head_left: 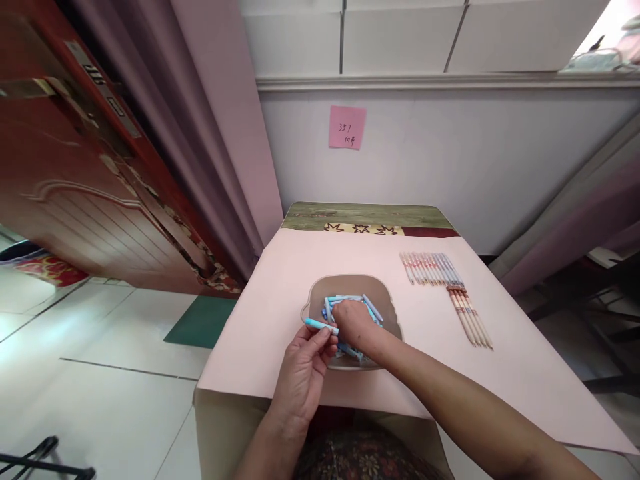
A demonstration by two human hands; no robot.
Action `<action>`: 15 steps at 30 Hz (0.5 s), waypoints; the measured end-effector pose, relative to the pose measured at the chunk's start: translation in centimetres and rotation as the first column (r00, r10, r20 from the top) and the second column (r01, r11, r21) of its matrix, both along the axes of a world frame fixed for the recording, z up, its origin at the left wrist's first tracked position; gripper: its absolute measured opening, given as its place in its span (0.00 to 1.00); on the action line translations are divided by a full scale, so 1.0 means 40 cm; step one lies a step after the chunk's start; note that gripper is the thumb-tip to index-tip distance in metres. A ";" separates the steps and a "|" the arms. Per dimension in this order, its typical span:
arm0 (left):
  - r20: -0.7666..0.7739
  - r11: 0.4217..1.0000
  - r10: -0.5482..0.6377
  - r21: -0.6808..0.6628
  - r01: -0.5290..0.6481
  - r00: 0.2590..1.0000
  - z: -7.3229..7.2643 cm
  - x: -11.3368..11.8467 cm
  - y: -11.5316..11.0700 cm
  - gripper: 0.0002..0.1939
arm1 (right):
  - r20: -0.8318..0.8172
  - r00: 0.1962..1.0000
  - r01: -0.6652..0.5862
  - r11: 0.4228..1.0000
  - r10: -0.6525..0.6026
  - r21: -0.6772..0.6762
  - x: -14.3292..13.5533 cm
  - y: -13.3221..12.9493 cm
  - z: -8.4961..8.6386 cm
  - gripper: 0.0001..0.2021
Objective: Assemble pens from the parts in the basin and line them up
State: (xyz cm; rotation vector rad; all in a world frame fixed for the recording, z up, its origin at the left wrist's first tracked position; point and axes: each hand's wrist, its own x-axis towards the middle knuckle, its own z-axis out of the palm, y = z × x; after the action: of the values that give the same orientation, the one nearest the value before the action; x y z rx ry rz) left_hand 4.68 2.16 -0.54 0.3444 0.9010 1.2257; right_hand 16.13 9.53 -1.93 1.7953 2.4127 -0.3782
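Reference point: tan tub [360, 281], open side up, on the pink-covered surface [280, 280]. Loose tube-like pieces [373, 308], mostly blue with some paler, lie jumbled inside the tub.

Left hand [301, 368]: at the tub's near left edge; grip closed on one light-blue tube [320, 325], pinched between thumb and fingers. Tube lies roughly crosswise, brighter blue end to the left, paler end toward the tub's middle.

Right hand [354, 323]: reaching into the tub, fingers down among the loose pieces. Fingertips hidden; cannot tell whether the grip is open or closed on anything.

Right of the tub, slightly farther back: row of slim pens [425, 269], side by side. Right of the tub and nearer: smaller group of pale pens [470, 317], slanted, points toward the near edge.

Beyond the tub, on the wall: pink note [347, 127], handwritten "357" plus characters.
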 end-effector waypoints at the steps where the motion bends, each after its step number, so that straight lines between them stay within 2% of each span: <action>1: 0.003 1.000 0.002 0.001 -0.002 1.000 0.000 -0.001 -0.001 0.07 | 0.000 1.000 0.013 1.000 -0.013 -0.003 -0.003 0.000 0.001 0.11; 8: 0.046 0.997 0.071 0.005 -0.071 0.996 0.019 -0.015 0.007 0.06 | -0.060 0.992 0.112 0.993 -0.113 -0.022 -0.006 -0.003 -0.004 0.10; 12: 0.047 0.993 0.119 -0.013 -0.119 0.992 0.024 -0.019 0.001 0.05 | -0.145 0.974 0.171 0.985 -0.173 -0.029 0.046 0.003 0.026 0.08; 15: 0.057 0.991 0.132 -0.031 -0.130 0.990 0.025 -0.013 -0.008 0.05 | -0.339 0.922 0.185 0.982 -0.186 -0.038 0.103 -0.020 0.054 0.10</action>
State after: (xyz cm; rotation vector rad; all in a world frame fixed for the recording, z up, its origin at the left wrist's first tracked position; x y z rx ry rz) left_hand 4.16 1.84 0.46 0.2284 0.8995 1.3362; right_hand 20.27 8.71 0.21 2.1178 2.4497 -0.7751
